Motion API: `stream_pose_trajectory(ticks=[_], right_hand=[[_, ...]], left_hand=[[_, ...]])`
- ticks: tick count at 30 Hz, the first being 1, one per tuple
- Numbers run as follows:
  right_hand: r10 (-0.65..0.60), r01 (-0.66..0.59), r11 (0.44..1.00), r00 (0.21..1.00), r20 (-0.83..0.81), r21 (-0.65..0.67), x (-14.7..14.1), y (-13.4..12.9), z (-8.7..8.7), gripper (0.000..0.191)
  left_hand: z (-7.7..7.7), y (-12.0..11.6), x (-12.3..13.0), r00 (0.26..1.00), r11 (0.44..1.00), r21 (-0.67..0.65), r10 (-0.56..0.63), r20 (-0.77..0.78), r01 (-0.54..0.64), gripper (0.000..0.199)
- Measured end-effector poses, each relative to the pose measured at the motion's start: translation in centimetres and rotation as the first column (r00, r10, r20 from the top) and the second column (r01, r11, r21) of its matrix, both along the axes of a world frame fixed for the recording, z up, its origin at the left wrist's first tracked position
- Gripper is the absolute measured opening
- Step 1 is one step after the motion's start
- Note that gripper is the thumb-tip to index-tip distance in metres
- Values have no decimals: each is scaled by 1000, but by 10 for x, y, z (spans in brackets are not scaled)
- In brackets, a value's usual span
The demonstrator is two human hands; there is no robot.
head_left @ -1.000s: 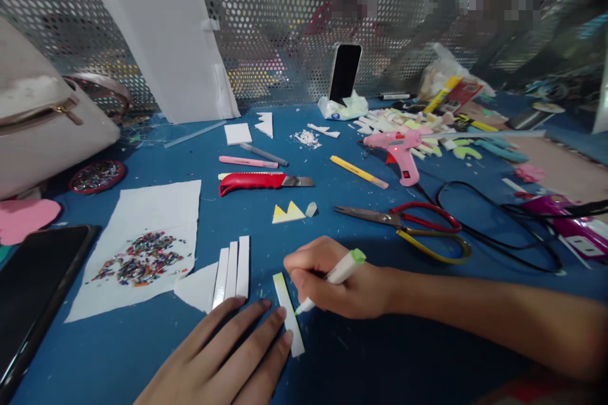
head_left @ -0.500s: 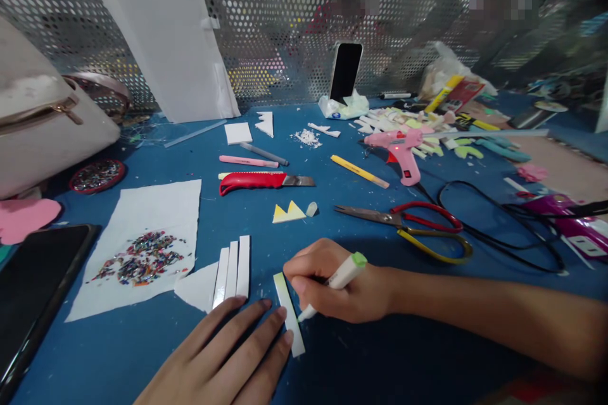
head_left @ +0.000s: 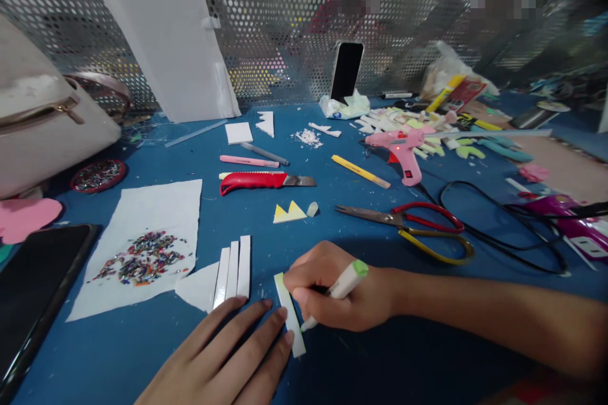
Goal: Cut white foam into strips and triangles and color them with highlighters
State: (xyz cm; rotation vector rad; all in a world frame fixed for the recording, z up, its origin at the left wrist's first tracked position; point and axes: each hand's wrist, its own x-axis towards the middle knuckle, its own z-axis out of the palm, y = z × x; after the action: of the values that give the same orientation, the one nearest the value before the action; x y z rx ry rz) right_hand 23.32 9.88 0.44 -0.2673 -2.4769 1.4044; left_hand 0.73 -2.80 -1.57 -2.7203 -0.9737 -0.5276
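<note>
My right hand (head_left: 339, 288) is closed round a white marker with a green end (head_left: 349, 280). The marker's green tip touches or nearly touches the right edge of a narrow white strip (head_left: 291, 316), whose far end is tinted light green. My left hand (head_left: 228, 354) lies flat with fingers spread, its fingertips against the strip's left side. Several more white strips (head_left: 232, 272) lie just beyond my left fingers, beside a white paper piece (head_left: 198, 286). A yellow-and-white zigzag piece (head_left: 289, 212) sits farther back.
Red cutter (head_left: 254, 182), scissors (head_left: 403, 218), yellow marker (head_left: 361, 171) and pink glue gun (head_left: 401, 149) lie beyond my hands. Beads rest on white paper (head_left: 161, 202) at left, near a dark phone (head_left: 38, 291). Black cables (head_left: 498, 240) curl at right. A phone (head_left: 346, 69) stands at the back.
My right hand has shifted slightly, and the marker tip has moved toward me along the strip's right edge. My left hand and the strip have barely moved.
</note>
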Motion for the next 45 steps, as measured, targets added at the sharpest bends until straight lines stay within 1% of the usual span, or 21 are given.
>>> stream_pose_trajectory(ticks=[3,6,7,9,11,13,14,16,17,19,21,24,26,31,35,37,40,41,43,44,45], right_hand=[[47,-47,997,999,-3,68,0,-2,-3,31],[126,-125,991,992,-17,40,1,-2,-6,31],[127,-127,992,992,-19,12,1,-2,-6,31],[88,-89,996,996,-16,-20,2,-1,-6,32],[57,-57,998,998,-13,4,2,-1,-6,31],[66,-65,997,998,-11,39,1,-2,-6,30],[76,-76,996,997,-9,46,1,-2,-6,30],[81,-80,996,997,-11,39,0,-2,-6,30],[74,-73,997,997,-16,30,0,-2,-5,30],[49,-49,999,998,-33,13,0,-2,-3,31],[-22,22,1000,999,-33,-1,-1,-2,0,31],[-215,216,976,976,27,-26,-1,-2,3,32],[-293,295,955,953,71,-19,-1,-2,4,31],[-313,315,949,946,85,-4,-4,-2,2,28],[-321,322,947,944,78,3,-3,-2,1,34],[-308,312,949,948,83,-49,-3,-2,0,38],[-323,332,930,943,86,-154,-2,-2,0,41],[-338,347,925,938,81,-155,-2,-2,0,40],[-366,371,923,928,63,-98,-2,-2,0,37],[-367,371,925,928,60,-81,-2,-2,0,36],[-354,359,929,933,67,-94,-2,-2,0,37]], left_hand=[[-4,-3,2,997,999,-6,32,63,-32,35],[-7,-4,3,990,998,-19,59,132,-57,34],[-7,-4,3,990,998,-19,61,127,-59,35],[-6,-3,3,996,999,0,35,83,-35,36],[-5,-2,3,999,1000,0,12,44,-12,34],[-5,-2,3,998,1000,-8,17,68,-16,33],[-5,-2,3,993,999,-10,45,110,-44,33],[-5,-2,4,989,999,3,46,137,-47,35],[-4,-1,3,992,999,3,40,121,-41,35],[-2,0,2,999,1000,12,11,51,-12,33],[-1,-1,1,1000,1000,7,6,7,-6,32],[-2,-4,1,997,998,-31,50,51,-48,32],[-4,-5,1,993,996,-51,74,90,-70,32],[-5,-3,0,999,999,-41,26,37,-24,35],[-4,-2,-2,1000,998,-62,15,-5,-15,35],[-4,-3,-3,1000,998,-67,17,-1,-17,36],[-5,-6,-2,1000,997,-75,16,15,-15,35],[-5,-7,-2,999,996,-82,26,32,-24,35],[-5,-7,-2,999,996,-88,31,39,-28,34],[-5,-6,-2,999,996,-86,21,28,-18,35],[-5,-6,-2,1000,997,-80,15,17,-13,35]])
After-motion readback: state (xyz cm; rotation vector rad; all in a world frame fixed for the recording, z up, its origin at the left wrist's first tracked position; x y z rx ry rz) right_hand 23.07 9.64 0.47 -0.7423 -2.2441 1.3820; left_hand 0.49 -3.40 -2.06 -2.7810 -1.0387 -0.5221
